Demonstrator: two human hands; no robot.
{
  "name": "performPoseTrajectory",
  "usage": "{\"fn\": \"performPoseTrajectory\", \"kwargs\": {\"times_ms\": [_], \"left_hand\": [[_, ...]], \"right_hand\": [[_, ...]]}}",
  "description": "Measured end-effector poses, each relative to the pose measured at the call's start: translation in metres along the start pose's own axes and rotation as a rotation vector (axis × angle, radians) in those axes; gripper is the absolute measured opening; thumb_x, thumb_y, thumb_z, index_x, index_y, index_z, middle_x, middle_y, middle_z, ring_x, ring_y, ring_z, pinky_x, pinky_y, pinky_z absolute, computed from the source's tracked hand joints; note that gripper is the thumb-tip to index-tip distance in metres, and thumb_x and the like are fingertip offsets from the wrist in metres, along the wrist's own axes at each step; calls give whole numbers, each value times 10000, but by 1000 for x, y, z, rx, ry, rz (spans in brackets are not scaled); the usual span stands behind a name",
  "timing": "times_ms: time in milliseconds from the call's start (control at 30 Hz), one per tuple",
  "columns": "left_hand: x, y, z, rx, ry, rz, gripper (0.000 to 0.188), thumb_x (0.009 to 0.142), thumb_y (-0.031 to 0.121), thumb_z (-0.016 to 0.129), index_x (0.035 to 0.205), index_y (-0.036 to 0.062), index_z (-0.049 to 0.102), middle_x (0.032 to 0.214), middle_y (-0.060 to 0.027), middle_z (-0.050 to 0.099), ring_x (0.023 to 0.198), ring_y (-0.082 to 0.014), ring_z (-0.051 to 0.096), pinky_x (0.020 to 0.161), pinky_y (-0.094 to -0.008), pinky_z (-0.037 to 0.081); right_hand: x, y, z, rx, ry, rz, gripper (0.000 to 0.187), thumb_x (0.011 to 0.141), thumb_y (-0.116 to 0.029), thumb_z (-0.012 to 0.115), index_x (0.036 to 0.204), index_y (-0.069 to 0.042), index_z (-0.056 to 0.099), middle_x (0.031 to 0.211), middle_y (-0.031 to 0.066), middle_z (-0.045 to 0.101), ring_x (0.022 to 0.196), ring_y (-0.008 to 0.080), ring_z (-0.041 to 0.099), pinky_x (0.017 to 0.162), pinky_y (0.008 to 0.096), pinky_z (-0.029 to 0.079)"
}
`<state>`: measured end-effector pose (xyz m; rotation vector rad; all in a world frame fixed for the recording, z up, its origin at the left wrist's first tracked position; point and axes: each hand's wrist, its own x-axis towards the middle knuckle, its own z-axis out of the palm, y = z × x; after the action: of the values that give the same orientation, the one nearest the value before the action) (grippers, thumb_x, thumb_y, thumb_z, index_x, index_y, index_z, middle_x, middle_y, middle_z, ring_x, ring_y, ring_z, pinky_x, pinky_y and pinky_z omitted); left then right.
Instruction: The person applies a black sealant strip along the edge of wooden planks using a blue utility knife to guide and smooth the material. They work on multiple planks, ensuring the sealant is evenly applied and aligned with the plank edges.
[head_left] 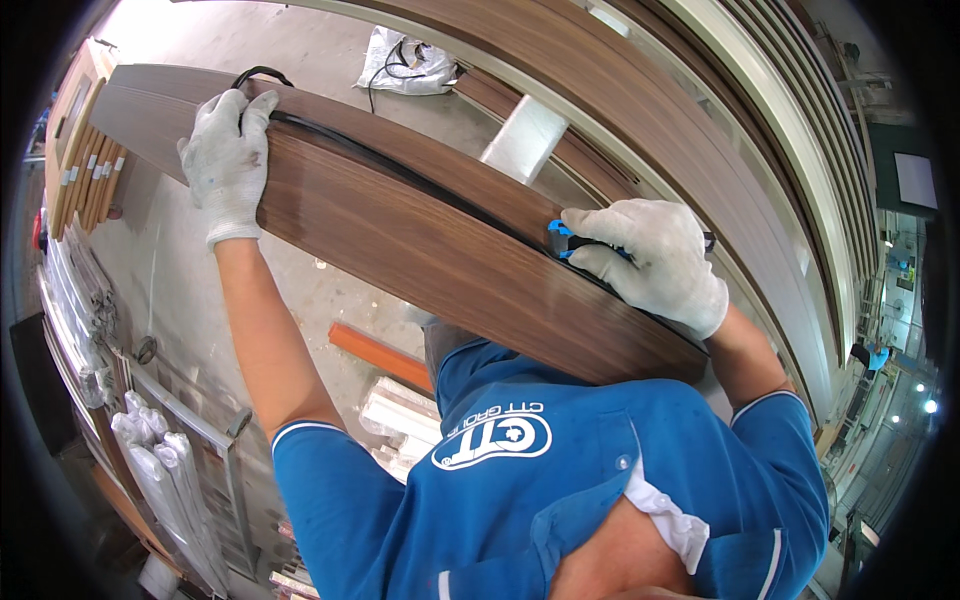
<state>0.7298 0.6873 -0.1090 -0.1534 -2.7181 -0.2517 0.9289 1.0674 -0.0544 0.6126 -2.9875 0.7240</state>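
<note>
A long brown wood-grain panel [400, 205] lies slantwise in front of my body, with a black, rubber-looking strip [400, 172] running along its groove. Over the panel's left part, my gloved left hand [226, 150] has its fingers at the strip. A loop of the strip stands up beyond the fingertips; the exact grip is partly hidden. My gloved right hand [655, 255] is closed around a small blue-and-black hand tool [562, 239], held against the strip towards the panel's right end. The fingers cover most of the tool, so I cannot tell its kind.
Long brown and pale profiles [640, 120] lie beyond the panel, with a white block [524, 138] near them. A white bag [405, 62] with black cord lies on the floor. Wrapped lengths [165, 465], a metal frame [215, 430] and an orange bar [380, 357] are left and below.
</note>
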Motion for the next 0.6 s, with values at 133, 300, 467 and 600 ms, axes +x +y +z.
{"fn": "performPoseTrajectory", "kwargs": {"times_ms": [133, 300, 467, 600], "left_hand": [[-1, 1, 0, -3, -26, 1, 345, 1001, 457, 663, 979, 119, 724, 1117, -94, 752, 1082, -322, 686, 1006, -549, 452], [-4, 4, 2, -1, 41, 24, 308, 1001, 420, 677, 985, 122, 753, 1080, -60, 766, 1092, -290, 687, 1035, -572, 448], [-5, 5, 5, 36, 92, 48, 328, 994, 444, 682, 985, 126, 763, 1074, -39, 772, 1093, -287, 693, 1069, -635, 446], [-7, 8, 6, 25, 90, 27, 354, 996, 457, 675, 1001, 114, 762, 1106, -75, 764, 1104, -311, 686, 1088, -662, 431]], "right_hand": [[24, -6, 7, 26, -11, -8, 288, 842, -262, 841, 1098, -141, 788, 810, 70, 747, 727, 268, 733, 624, 390, 549], [55, -11, 16, 10, -21, -31, 283, 862, -300, 821, 1113, -173, 784, 811, 55, 751, 747, 256, 741, 636, 397, 555], [83, -17, 29, 46, 37, -89, 267, 878, -289, 808, 1114, -166, 782, 849, 62, 765, 776, 270, 747, 659, 398, 567], [110, -21, 38, 40, 24, -97, 251, 889, -288, 804, 1103, -158, 784, 867, 65, 772, 786, 276, 750, 668, 395, 570]]}}
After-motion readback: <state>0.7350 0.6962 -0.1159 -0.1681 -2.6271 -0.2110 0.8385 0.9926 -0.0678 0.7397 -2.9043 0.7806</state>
